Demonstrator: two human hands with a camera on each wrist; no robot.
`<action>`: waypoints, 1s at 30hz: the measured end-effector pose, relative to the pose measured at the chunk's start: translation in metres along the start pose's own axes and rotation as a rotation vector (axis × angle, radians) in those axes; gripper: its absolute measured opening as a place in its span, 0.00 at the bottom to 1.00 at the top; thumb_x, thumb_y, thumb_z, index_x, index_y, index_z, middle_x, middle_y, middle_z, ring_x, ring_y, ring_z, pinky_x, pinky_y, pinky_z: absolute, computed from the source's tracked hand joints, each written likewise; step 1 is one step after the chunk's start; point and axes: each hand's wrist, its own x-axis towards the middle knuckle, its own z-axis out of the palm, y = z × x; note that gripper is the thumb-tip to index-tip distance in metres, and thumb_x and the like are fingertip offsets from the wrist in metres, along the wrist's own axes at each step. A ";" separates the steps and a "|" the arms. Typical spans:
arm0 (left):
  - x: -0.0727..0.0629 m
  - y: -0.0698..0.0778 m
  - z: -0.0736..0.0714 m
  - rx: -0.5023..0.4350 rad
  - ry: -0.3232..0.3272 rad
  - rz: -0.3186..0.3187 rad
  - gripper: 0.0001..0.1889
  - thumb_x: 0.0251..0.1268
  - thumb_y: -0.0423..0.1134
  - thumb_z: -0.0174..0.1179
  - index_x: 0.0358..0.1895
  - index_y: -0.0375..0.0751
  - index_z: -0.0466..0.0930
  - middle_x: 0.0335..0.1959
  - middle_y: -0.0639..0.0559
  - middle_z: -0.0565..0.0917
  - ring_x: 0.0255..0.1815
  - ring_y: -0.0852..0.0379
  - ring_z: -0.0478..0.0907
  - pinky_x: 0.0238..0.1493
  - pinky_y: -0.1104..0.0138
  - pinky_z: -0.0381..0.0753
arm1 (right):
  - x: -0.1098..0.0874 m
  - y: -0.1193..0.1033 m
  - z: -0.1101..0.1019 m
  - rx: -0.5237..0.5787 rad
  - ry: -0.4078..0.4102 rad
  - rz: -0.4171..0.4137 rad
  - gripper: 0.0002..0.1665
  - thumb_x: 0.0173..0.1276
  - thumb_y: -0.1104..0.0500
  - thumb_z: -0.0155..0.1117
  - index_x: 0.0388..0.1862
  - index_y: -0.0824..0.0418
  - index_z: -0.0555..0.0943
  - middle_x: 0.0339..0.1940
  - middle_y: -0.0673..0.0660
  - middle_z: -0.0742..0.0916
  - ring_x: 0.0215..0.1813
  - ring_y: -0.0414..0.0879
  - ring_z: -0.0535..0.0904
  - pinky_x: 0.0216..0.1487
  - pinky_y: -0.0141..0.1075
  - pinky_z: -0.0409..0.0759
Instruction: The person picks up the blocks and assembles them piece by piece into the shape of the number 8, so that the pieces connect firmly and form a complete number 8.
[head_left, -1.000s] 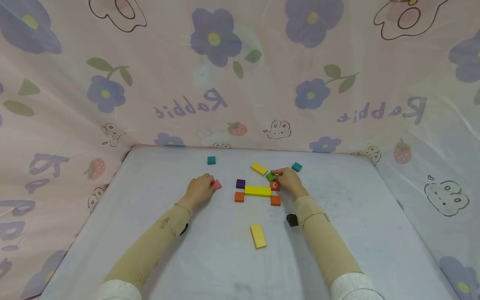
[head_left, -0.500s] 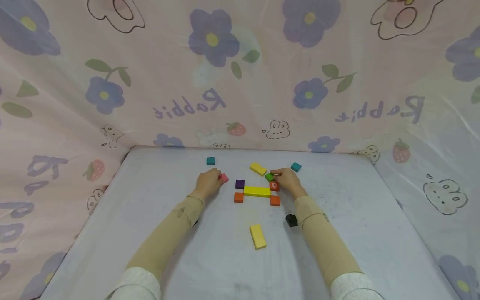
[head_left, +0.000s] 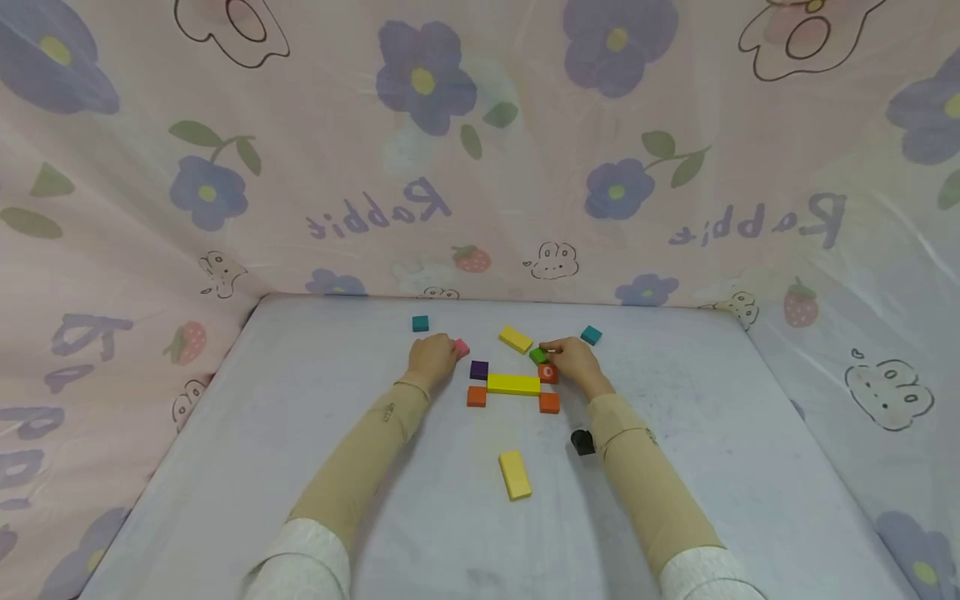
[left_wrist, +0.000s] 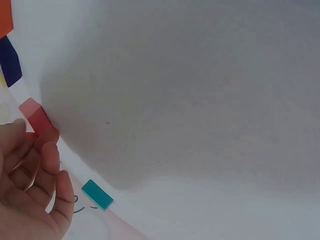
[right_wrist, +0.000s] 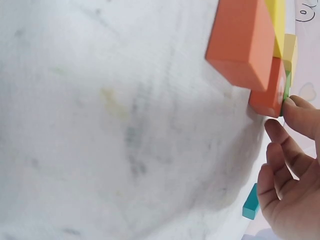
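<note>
In the head view my left hand (head_left: 432,360) pinches a small pink block (head_left: 462,347) between thumb and fingertips, up and left of a purple block (head_left: 479,370). The left wrist view shows the same pink block (left_wrist: 36,116) jutting from the fingertips. My right hand (head_left: 576,358) holds a green block (head_left: 537,356) at the far side of an orange-red block with a white mark (head_left: 548,372). In the right wrist view, the thumb partly covers the green block (right_wrist: 287,85). A long yellow block (head_left: 513,384) lies between the purple block and orange blocks (head_left: 550,403).
One yellow block (head_left: 515,339) lies beyond the group and another yellow block (head_left: 514,475) nearer the body. Teal blocks (head_left: 420,323) sit far left and far right. A black object (head_left: 582,442) is beside the right sleeve. Printed cloth (head_left: 480,167) walls the table.
My left hand has carried the pink block right and slightly away from the body, nearer the purple block. My right hand has stayed at the green block.
</note>
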 end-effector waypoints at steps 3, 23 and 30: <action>0.001 0.001 -0.002 -0.027 -0.016 -0.025 0.13 0.68 0.41 0.52 0.39 0.39 0.85 0.36 0.46 0.86 0.39 0.49 0.81 0.46 0.57 0.78 | 0.000 0.000 0.000 0.000 0.002 0.005 0.19 0.69 0.59 0.54 0.58 0.51 0.78 0.58 0.61 0.80 0.41 0.48 0.73 0.42 0.38 0.71; 0.011 0.016 0.000 -0.040 -0.025 -0.052 0.13 0.66 0.45 0.55 0.47 0.47 0.84 0.45 0.50 0.86 0.47 0.50 0.77 0.53 0.57 0.75 | 0.001 0.001 0.001 0.011 -0.009 0.019 0.19 0.70 0.59 0.53 0.59 0.51 0.77 0.59 0.61 0.80 0.43 0.48 0.72 0.41 0.36 0.71; 0.014 0.027 0.000 -0.058 -0.024 -0.080 0.13 0.64 0.47 0.57 0.49 0.50 0.83 0.47 0.51 0.85 0.47 0.50 0.74 0.53 0.57 0.74 | 0.001 0.001 0.001 0.043 -0.017 0.015 0.19 0.71 0.61 0.51 0.59 0.52 0.77 0.63 0.61 0.77 0.58 0.52 0.73 0.61 0.48 0.71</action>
